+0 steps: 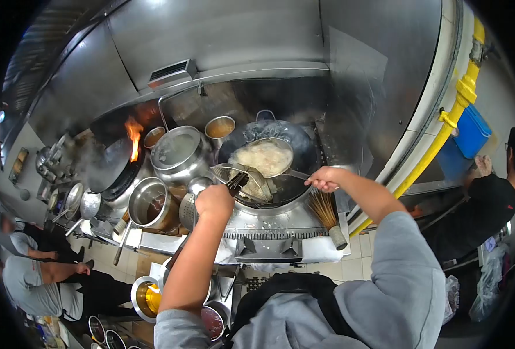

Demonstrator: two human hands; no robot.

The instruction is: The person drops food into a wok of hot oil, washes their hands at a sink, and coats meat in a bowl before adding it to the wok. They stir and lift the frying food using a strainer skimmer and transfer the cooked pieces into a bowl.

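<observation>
A large dark wok (307,136) sits on the range in front of me, with pale liquid frothing in it. My right hand (325,178) is closed round the handle of a round strainer (291,160), which lies over the wok full of pale, whitish food (261,156). My left hand (214,200) is closed round the dark handle of a wire-mesh skimmer (254,187). The skimmer is tilted at the wok's near left side, close to the strainer. Whether the two tools touch, I cannot tell. A bamboo wok brush (325,212) lies below my right hand.
Flames (134,136) rise from another wok (109,168) at the left. Between them stand a lidded pot (179,148), a pot of brown liquid (153,203) and a perforated ladle (188,210). Co-workers (42,279) stand at left and another person (472,215) at right. A yellow pipe (432,157) runs along the right.
</observation>
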